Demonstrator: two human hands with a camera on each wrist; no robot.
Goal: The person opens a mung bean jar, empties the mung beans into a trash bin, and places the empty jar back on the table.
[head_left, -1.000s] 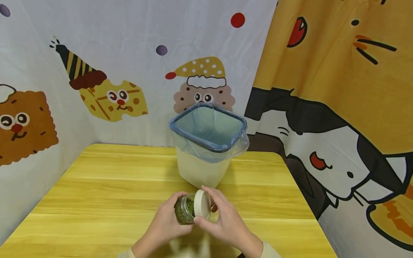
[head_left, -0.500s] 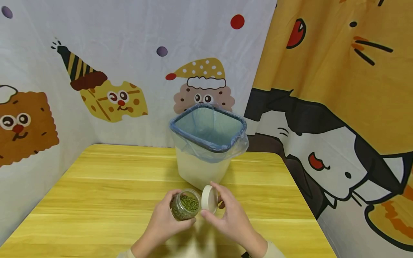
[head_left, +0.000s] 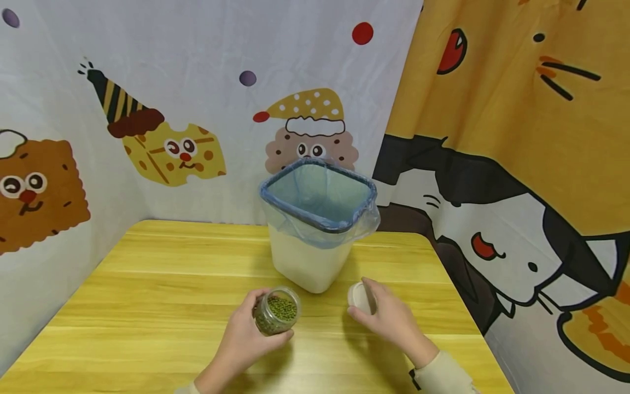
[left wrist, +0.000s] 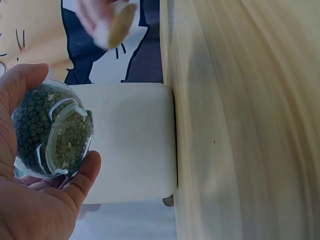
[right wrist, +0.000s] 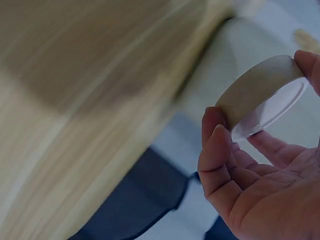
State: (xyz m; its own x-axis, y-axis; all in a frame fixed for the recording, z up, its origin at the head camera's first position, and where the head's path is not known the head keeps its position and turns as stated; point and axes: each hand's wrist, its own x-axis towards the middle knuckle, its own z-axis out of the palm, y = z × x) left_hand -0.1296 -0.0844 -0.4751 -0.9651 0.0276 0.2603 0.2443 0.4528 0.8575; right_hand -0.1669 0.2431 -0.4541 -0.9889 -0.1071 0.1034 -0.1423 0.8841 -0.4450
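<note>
My left hand (head_left: 243, 331) grips a clear jar (head_left: 266, 317) of small green beans (head_left: 283, 309) above the table, its uncovered mouth tilted up toward me. In the left wrist view the fingers and thumb wrap the jar (left wrist: 37, 127), and beans show through its wall. Off to the right, my right hand (head_left: 394, 317) pinches a whitish round lid (head_left: 361, 298) by its edge, apart from the jar. The right wrist view shows the lid (right wrist: 260, 95) between thumb and fingers, with its hollow underside partly in sight.
A pale bin (head_left: 307, 262) with a blue rim (head_left: 320, 221) and a clear bag liner stands on the wood-grain table (head_left: 197, 273), just beyond both hands. Cartoon-printed curtains (head_left: 197, 54) hang behind the table and along its sides.
The lid has come off the jar and moved right with my right hand. My left hand has shifted slightly left, turning the jar's mouth upward. The bin has stayed put.
</note>
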